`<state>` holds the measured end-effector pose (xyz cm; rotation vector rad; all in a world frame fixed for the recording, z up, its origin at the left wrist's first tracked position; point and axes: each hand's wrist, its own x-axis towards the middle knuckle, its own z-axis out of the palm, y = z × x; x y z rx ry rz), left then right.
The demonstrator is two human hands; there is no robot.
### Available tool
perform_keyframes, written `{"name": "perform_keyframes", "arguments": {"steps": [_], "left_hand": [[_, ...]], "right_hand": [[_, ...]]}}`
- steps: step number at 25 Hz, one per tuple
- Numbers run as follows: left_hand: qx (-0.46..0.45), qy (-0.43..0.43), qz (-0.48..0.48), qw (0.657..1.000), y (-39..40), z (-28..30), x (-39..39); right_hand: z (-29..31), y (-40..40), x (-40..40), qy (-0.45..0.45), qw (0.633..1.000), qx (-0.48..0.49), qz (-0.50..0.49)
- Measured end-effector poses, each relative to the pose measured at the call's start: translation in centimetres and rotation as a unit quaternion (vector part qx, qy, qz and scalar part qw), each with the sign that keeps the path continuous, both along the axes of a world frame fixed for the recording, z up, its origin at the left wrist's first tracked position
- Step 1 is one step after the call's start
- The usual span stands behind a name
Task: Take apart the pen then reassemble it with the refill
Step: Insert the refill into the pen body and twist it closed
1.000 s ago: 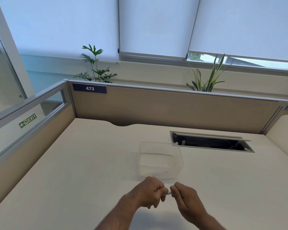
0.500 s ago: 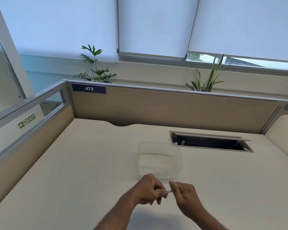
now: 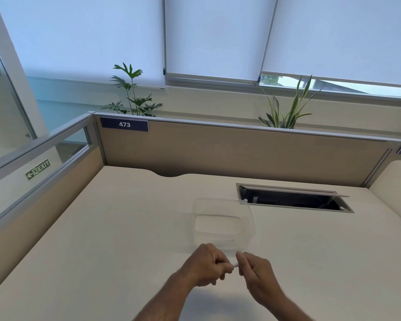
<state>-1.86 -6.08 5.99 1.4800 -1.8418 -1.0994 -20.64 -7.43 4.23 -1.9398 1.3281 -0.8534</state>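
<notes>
- Pen [image 3: 233, 265]: only a short white stretch showed, bridging the gap between the two hands; the rest was hidden inside both fists. Colour of the visible part white; tip, clip and refill could not be made out.
- Pen position: held in the air above the near part of the table [image 3: 102, 239], just in front of the clear plastic container [image 3: 222, 222], which stood near the table's middle.
- Left hand [image 3: 205, 265]: curled into a loose fist, back of hand up, fingers [image 3: 225, 268] clenched around the pen's left end. Forearm entered from the near edge, angled up and to the right.
- Right hand [image 3: 256, 273]: thumb and forefinger pinched on the pen's right end, remaining fingers folded under; forearm came in from the near right.
- The two hands sat almost touching, knuckles facing each other, the pen lying roughly level between them.
- Container appeared to hold nothing readable; contents could not be told through the transparent wall.
</notes>
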Motion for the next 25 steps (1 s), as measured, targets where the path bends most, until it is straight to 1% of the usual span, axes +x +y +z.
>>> {"name": "perform_keyframes", "arguments": {"steps": [3,6,10,12,14,17,20,22,25], "left_hand": [[0.040,0.007,-0.024,0.999,0.2,0.2,0.1],[0.087,0.035,-0.043,0.995,0.4,0.4,0.1],[0.156,0.052,-0.071,0.984,0.4,0.9,0.1],[0.167,0.047,-0.082,0.981,0.4,1.1,0.2],[0.142,0.025,-0.086,0.986,0.3,1.2,0.2],[0.070,-0.011,-0.056,0.996,0.1,0.9,0.0],[0.003,-0.006,-0.006,1.000,-0.1,0.6,-0.2],[-0.046,-0.010,0.011,0.999,-0.3,0.6,-0.2],[-0.093,-0.009,0.040,0.995,-0.4,0.6,-0.5]], "right_hand": [[-0.1,0.1,-1.0,0.046,0.994,-0.084,0.044],[-0.1,0.1,-1.6,0.087,0.985,-0.131,0.068],[0.2,0.4,-1.5,0.070,0.981,-0.153,0.095],[0.3,0.5,-1.2,0.057,0.983,-0.151,0.092],[0.3,0.5,-0.9,0.038,0.987,-0.134,0.075],[0.2,0.4,-0.4,0.007,0.996,-0.080,0.042],[0.1,0.2,0.1,-0.021,1.000,-0.012,-0.006],[0.0,0.0,0.4,-0.029,0.998,0.036,-0.035],[-0.2,-0.1,0.8,-0.054,0.991,0.107,-0.058]]}}
